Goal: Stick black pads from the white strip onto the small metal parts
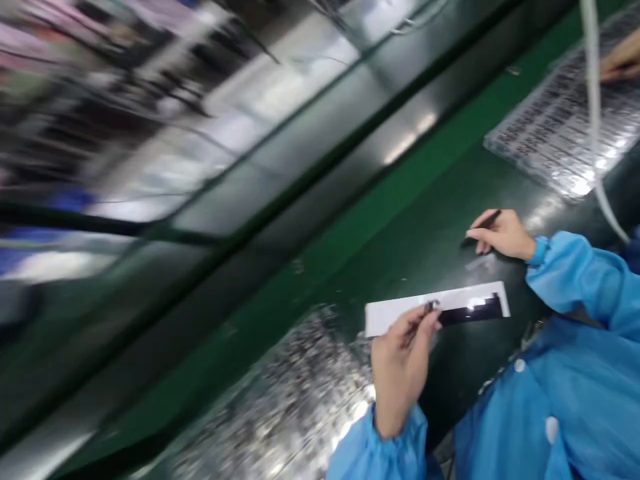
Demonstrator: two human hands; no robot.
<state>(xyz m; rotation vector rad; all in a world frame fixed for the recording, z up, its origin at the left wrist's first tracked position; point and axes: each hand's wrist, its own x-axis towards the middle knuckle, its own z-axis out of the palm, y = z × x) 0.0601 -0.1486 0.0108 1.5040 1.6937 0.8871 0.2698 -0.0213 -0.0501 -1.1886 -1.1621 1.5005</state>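
My left hand [403, 357] pinches a small dark part [432, 306] between thumb and fingertips, over a white strip. That strip [400, 312] lies on the green table and carries a glossy black band [473, 312] along its right part. Up and to the right, my right hand [503, 233] is closed round a thin black pen-like tool [490, 219], its tip pointing down and left toward the tabletop. Motion blur hides the small part's exact shape.
A clear plastic tray [285, 407] of many small parts lies at the lower left. Another tray [555, 133] is at the upper right, with another person's hand [623, 60] over it. A white hose [593, 100] hangs there. A metal rail [400, 143] borders the green table [370, 233].
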